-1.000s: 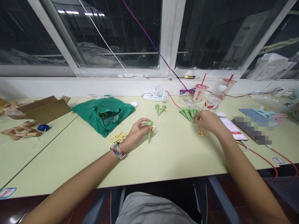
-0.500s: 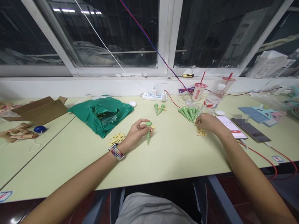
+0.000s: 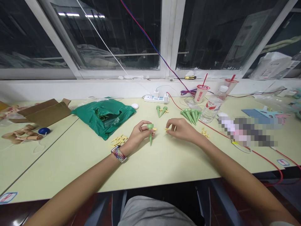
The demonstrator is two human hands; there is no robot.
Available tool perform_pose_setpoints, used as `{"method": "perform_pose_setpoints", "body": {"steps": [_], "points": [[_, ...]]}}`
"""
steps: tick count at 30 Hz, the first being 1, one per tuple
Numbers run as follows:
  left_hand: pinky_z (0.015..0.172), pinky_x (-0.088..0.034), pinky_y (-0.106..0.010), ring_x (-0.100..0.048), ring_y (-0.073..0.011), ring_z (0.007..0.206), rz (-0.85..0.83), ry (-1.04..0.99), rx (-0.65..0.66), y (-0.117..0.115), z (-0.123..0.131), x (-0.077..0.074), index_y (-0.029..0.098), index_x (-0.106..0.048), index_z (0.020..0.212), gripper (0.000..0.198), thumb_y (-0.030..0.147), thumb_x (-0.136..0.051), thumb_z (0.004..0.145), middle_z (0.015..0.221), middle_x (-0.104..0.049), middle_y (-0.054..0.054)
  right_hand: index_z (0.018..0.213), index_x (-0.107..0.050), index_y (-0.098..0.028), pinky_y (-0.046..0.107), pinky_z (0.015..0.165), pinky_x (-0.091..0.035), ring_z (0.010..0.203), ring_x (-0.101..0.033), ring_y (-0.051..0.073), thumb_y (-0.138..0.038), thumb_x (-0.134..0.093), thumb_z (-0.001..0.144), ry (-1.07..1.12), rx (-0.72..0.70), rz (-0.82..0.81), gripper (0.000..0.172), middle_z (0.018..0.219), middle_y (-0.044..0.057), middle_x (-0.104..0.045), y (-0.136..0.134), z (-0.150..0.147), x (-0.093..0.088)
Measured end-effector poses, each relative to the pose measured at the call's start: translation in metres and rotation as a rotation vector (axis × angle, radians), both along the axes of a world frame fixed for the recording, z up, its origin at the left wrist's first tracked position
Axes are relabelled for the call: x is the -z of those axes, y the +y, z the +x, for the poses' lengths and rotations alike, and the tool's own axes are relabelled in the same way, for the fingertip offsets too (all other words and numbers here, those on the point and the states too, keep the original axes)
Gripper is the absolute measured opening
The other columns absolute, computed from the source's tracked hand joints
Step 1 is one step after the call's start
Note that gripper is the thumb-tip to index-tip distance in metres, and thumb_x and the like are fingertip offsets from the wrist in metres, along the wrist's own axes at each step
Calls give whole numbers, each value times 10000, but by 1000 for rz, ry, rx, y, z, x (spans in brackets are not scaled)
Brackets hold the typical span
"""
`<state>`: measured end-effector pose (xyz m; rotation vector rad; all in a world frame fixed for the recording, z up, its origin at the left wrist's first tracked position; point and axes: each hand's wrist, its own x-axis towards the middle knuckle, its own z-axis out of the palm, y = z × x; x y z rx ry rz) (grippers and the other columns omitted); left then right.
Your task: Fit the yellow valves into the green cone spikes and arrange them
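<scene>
Green plastic spike (image 3: 150, 134) sits point-down in the left hand (image 3: 140, 134), pinched closed between thumb and fingers, above the pale yellow table (image 3: 164, 169), not touching it from what shows. A yellow bit (image 3: 154, 129) pokes out beside the spike's head; whether it's attached, can't tell. Right hand (image 3: 182, 130) is just right of the spike, not touching it, fingertips (image 3: 168, 131) pinched on a small yellow piece (image 3: 166, 128).

How far along: two green spikes (image 3: 161, 110) stand apart near the power strip (image 3: 156, 99), with yellow bits alongside. A bunch of green spikes (image 3: 191, 115) lies further right. Loose yellow pieces remain in two piles: one (image 3: 118, 140) near the left hand, another (image 3: 204, 133) right of the bunch. So plenty of parts are left.

Further out: green plastic bag (image 3: 103, 118), cardboard box (image 3: 42, 110), water bottle (image 3: 211, 105).
</scene>
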<state>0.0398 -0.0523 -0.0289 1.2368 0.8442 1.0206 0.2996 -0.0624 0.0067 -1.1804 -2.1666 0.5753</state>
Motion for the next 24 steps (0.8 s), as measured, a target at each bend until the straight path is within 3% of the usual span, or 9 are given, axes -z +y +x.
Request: {"method": "perform_pose_setpoints", "body": {"steps": [7, 24], "points": [[808, -571, -335, -752, -191, 819, 27, 4, 5, -1, 1, 1, 214, -583, 1107, 457, 314, -888, 781, 906, -757, -31, 859, -584, -205, 236, 641, -362, 691, -580, 123, -62, -602, 821, -23, -11, 105, 149, 836, -10, -623, 3, -29, 10], [821, -574, -331, -744, -178, 806, 11, -9, 14, -3, 2, -3, 207, -575, 1105, 513, 287, -921, 735, 895, -740, -12, 877, -530, -212, 251, 651, -370, 671, -522, 124, -61, -564, 861, 37, -2, 212, 156, 889, 6, -565, -4, -33, 23]]}}
